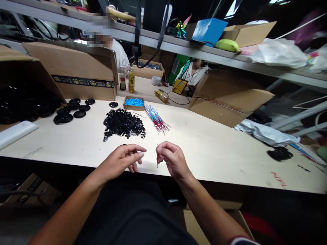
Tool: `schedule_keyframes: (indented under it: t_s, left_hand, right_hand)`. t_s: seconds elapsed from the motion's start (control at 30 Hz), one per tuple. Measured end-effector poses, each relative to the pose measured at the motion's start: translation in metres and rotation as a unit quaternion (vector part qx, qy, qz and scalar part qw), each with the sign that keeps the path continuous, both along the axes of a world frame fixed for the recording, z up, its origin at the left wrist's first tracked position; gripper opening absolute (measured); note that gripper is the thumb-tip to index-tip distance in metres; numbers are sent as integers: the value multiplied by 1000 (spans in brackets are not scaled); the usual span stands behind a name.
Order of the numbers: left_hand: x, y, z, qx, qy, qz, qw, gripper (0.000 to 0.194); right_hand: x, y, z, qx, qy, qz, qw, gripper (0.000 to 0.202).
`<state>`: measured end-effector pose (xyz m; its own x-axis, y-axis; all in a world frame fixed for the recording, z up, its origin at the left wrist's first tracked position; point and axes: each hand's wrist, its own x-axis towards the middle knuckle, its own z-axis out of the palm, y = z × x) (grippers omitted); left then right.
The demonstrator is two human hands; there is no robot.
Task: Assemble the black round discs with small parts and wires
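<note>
My right hand point(171, 157) pinches a short red wire point(157, 159) that hangs upright from the fingertips near the front edge of the table. Left of it, my left hand point(125, 157) hovers with fingers apart and nothing visible in them. Beyond my left hand spreads a pile of small black round parts point(124, 123). A bundle of red and blue wires point(157, 119) lies on the table past my right hand. Behind the pile stands a small cardboard box point(134, 108) holding bright blue pieces. One dark piece is partly hidden behind my left hand.
Several black discs point(74, 109) lie at the left by a large open carton point(28, 73). A white bar point(17, 133) rests at the left edge. Bottles point(131, 80) stand farther back. At the right are a tilted carton point(224, 102) and more black parts point(279, 153). A shelf point(178, 46) crosses overhead.
</note>
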<state>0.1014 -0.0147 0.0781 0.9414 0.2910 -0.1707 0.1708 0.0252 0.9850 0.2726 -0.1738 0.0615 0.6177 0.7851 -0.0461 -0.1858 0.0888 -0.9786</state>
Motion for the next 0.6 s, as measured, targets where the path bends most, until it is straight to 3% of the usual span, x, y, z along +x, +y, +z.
schedule_keyframes:
  t_s: [0.1,0.3,0.6]
  left_hand:
    - [-3,-4,1,1,-39,52,998,44]
    - [-15,-8,-3,-9,-67,131,989,34]
    - [-21,-11,-10,-29,-88,192,977,24]
  right_hand:
    - [-16,9,3,20,-26,26,999,12]
    - [-38,20,8,-16,-63,72,995,20]
    - [-57,27,-1,-24,-161,53,985,15]
